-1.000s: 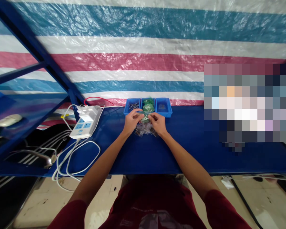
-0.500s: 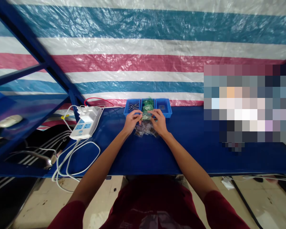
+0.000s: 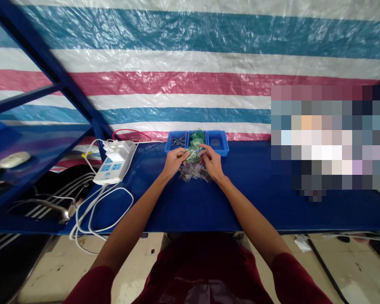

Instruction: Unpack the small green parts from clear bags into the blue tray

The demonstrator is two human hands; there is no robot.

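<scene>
Two bare hands at work on green plastic film above a blue bench. The left hand has thumb and forefinger together, clamped on the left edge of the film. The right hand stands at the opposite edge, its forefinger raised and apart from the thumb; whether its other fingers grip the film cannot be told. The film lies between the hands, just in front of a middle tray that holds more green material; whether the two are joined is not clear. Nearer the person, beneath the film, clear bags with dark contents rest on the bench. A left tray contains slender dark pieces; a right tray completes the row. To the left lies a power strip with white plugs. The step in hand appears to be handling the film at its edges. The next move seems to call for a steady left pinch and a light, exact touch from the right fingers, since thin film readily slips or crumples
</scene>
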